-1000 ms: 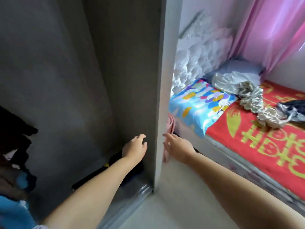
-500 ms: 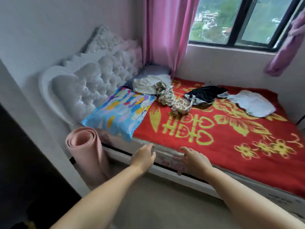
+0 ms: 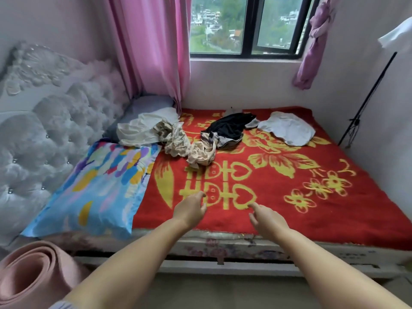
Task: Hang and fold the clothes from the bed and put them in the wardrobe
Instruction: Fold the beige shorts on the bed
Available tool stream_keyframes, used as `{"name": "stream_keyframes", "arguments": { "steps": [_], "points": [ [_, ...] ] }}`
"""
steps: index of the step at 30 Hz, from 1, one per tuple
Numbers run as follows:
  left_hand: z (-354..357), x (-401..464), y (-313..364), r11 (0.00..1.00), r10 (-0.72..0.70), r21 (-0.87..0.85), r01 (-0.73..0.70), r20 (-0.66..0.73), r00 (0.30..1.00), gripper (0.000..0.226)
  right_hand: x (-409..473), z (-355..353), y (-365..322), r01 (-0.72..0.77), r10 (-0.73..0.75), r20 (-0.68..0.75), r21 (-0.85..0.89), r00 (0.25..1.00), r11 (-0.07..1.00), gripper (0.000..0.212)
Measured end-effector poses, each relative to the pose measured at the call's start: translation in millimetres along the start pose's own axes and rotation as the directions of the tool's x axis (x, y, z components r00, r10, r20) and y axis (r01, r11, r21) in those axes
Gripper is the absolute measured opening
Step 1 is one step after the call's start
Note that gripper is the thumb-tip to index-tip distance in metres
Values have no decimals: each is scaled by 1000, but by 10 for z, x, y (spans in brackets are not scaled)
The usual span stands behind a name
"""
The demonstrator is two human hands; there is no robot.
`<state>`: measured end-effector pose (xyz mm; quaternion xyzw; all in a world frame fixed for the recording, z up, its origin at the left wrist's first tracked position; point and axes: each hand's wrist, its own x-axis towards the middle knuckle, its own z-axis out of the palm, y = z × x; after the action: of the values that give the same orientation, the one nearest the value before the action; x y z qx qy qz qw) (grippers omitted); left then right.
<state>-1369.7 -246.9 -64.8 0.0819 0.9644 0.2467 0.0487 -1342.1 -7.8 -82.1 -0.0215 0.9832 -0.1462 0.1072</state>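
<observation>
Four garments [image 3: 189,139] strewn across bed [image 3: 289,197]

Left arm: bare, stretched forward from the lower left, almost straight.
Left hand [image 3: 190,210]: back facing up, fingers loosely curled, thumb pointing forward, holding nothing.
Right arm: bare, stretched forward from the lower right, angled toward the middle.
Right hand [image 3: 267,219]: back facing up, fingers relaxed, forefinger pointing toward the left hand, holding nothing.
Hands: near each other, not touching.
</observation>
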Motion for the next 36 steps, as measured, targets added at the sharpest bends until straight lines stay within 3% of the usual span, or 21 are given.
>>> {"name": "stream_keyframes", "arguments": {
  "steps": [11, 16, 23, 28, 36],
  "points": [
    [401, 1341, 135, 997, 69, 29, -75, 167, 984, 32, 1129, -134, 468, -150, 144, 51, 147, 988, 978, 39],
    [591, 2270, 242, 997, 25, 62, -36, 168, 985, 33, 2006, -229, 991, -140, 137, 32, 143, 990, 980, 38],
    [1147, 3491, 551, 995, -98, 38, 93, 199, 975, 30, 3315, -380, 1843, -122, 107, 155, 88, 982, 989, 38],
    [1762, 3950, 465, 991, -134, 50, 125, 302, 944, 33, 4012, -2, 2106, -96, 66, 268, 100, 961, 990, 39],
    [2268, 4864, -511, 949, -315, 132, 288, 315, 895, 34, 5000, 1133, 2084, -119, 67, 429, 95, 901, 988, 41]
  ]
}}
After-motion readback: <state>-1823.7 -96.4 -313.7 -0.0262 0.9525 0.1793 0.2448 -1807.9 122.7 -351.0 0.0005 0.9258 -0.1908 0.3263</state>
